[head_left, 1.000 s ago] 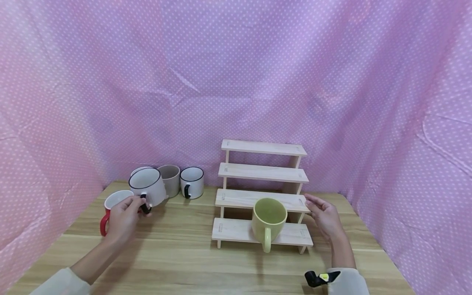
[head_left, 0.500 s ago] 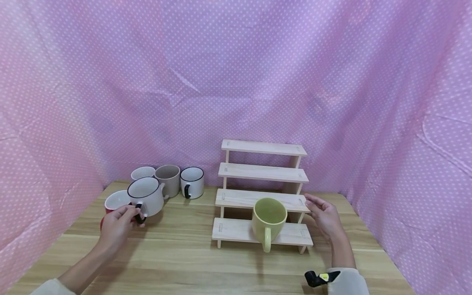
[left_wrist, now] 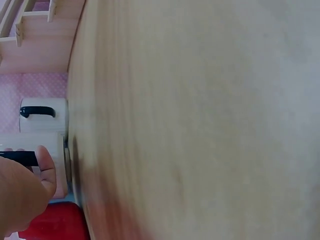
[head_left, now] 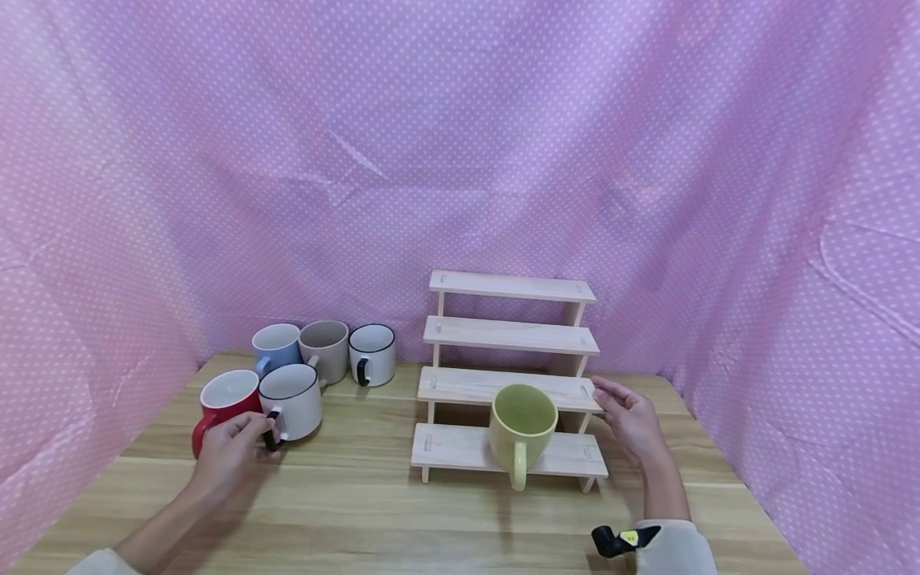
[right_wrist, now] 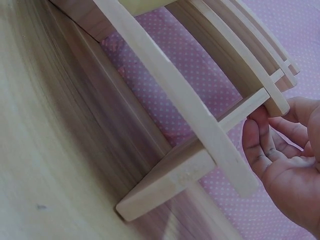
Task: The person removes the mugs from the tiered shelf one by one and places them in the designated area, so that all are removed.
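Note:
By its black handle, my left hand (head_left: 228, 455) grips a white mug (head_left: 293, 406) with a dark rim, upright beside the red mug (head_left: 233, 395). The left wrist view has fingers round that handle and the mug's base close to the tabletop; whether they touch I cannot tell. On the right, my right hand (head_left: 634, 423) pinches the end of the third shelf down of a pale wooden tiered stand (head_left: 460, 385). Its thumb and fingertips meet the board (right_wrist: 275, 102) in the right wrist view. A green mug (head_left: 523, 435) stands on the lowest shelf, handle forward.
Behind the held mug stand a blue mug (head_left: 279, 343), a taupe mug (head_left: 327, 347) and another white mug (head_left: 375, 363) with a black handle. All rest on a wooden table (head_left: 374, 511). Pink dotted cloth (head_left: 460, 160) hangs behind and at both sides.
My left hand has lowered the white mug toward the table in front of the taupe mug, and the blue mug now shows behind it. The right hand keeps its hold on the stand.

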